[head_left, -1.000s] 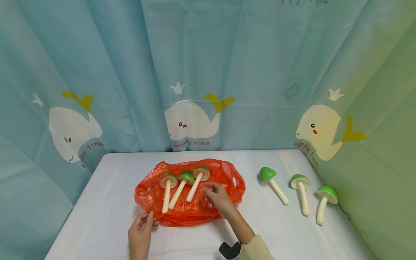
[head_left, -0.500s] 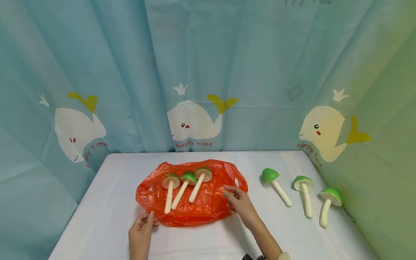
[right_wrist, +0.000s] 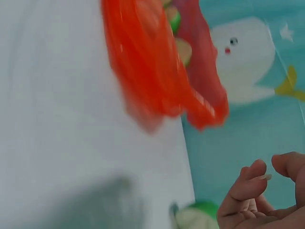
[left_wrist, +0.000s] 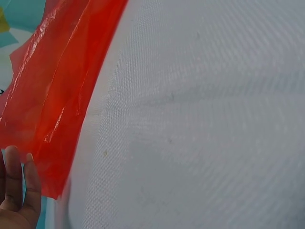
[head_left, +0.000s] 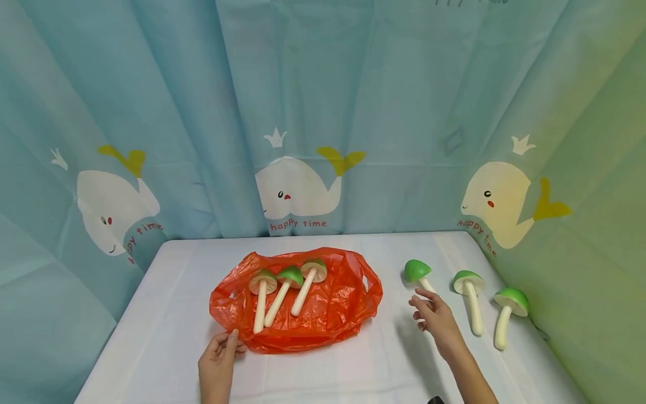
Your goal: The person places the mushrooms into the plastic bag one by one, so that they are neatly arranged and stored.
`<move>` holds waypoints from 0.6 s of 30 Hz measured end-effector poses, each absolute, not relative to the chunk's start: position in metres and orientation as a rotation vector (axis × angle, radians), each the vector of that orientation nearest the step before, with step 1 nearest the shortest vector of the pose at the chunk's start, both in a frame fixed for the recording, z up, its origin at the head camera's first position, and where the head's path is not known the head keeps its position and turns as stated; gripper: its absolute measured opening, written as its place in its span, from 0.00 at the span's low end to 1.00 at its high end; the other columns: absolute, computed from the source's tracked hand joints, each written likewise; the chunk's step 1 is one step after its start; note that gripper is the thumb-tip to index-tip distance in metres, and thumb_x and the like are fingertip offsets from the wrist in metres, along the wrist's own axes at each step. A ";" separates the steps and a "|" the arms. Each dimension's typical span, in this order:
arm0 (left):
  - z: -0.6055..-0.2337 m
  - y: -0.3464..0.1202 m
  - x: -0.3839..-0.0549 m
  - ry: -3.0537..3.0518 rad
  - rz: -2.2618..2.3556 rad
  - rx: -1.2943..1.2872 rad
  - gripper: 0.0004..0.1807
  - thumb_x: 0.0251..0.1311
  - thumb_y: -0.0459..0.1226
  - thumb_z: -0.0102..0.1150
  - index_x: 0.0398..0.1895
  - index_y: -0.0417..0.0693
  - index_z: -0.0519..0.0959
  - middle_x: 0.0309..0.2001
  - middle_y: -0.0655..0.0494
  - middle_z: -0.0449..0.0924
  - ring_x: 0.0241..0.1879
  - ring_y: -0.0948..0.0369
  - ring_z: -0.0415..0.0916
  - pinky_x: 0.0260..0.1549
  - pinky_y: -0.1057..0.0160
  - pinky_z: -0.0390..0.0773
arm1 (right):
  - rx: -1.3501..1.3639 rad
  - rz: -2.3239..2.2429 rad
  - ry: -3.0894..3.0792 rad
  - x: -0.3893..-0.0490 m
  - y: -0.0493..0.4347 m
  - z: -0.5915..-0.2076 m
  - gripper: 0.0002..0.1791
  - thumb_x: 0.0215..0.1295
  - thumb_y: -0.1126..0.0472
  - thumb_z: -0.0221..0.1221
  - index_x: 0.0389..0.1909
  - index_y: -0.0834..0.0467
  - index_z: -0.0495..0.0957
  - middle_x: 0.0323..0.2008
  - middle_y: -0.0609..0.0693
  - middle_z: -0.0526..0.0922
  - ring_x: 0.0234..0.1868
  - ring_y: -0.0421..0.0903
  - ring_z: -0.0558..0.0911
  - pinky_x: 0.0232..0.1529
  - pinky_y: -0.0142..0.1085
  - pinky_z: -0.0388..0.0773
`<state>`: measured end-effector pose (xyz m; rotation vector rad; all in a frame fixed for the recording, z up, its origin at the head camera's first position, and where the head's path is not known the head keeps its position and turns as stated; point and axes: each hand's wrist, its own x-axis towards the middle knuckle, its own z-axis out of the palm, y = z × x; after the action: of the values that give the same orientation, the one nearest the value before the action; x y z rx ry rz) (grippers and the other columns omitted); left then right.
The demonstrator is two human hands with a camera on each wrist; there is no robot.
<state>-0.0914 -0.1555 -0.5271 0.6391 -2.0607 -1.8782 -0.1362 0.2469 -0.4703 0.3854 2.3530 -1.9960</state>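
A red plastic bag [head_left: 338, 300] lies spread on the table, with several toy mushrooms with green caps on it, among them a left mushroom [head_left: 260, 306]. My left hand [head_left: 217, 359] pinches the near-left edge of the bag between thumb and fingers; in the left wrist view the fingertips meet the red film. My right hand [head_left: 438, 324] is over the table to the right of the bag, fingers loosely bent and holding nothing. Nearest to it is a green-capped mushroom [head_left: 416, 270], its stem partly hidden behind the hand.
Two more mushrooms, one in the middle [head_left: 473, 308] and one far right [head_left: 506, 320], lie near the table's right side. A white cloth covers the table [head_left: 166, 314]. Blue curtains [head_left: 404, 112] with whale prints hang behind and at the sides.
My right hand has travelled right, from over the bag to beside the nearest loose mushroom. My left hand stays at the bag's edge, and the mushrooms on the bag lie as before.
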 end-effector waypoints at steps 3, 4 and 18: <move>-0.527 -0.155 -0.091 -2.060 -1.884 0.656 0.21 0.66 0.47 0.53 0.42 0.33 0.73 0.30 0.46 0.79 0.25 0.65 0.78 0.28 0.70 0.81 | 0.414 -1.962 2.394 -0.136 0.263 -0.469 0.27 0.71 0.57 0.52 0.63 0.68 0.59 0.37 0.46 0.77 0.30 0.38 0.74 0.24 0.28 0.71; -0.528 -0.155 -0.091 -2.061 -1.883 0.657 0.21 0.66 0.47 0.53 0.42 0.33 0.73 0.30 0.47 0.79 0.25 0.64 0.78 0.28 0.70 0.81 | 0.419 -1.947 2.404 -0.136 0.268 -0.469 0.27 0.71 0.56 0.52 0.63 0.68 0.59 0.36 0.45 0.76 0.30 0.39 0.74 0.24 0.28 0.72; -0.532 -0.159 -0.093 -2.060 -1.875 0.629 0.20 0.65 0.47 0.55 0.41 0.34 0.74 0.31 0.44 0.79 0.27 0.61 0.79 0.29 0.69 0.82 | 0.538 -1.384 2.801 -0.132 0.307 -0.478 0.28 0.66 0.55 0.57 0.57 0.72 0.65 0.46 0.68 0.74 0.43 0.57 0.75 0.31 0.34 0.71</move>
<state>-0.0926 -0.1587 -0.5316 0.6289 -2.0601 -1.8746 -0.1323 0.3071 -0.4785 0.5385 2.8009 -1.3843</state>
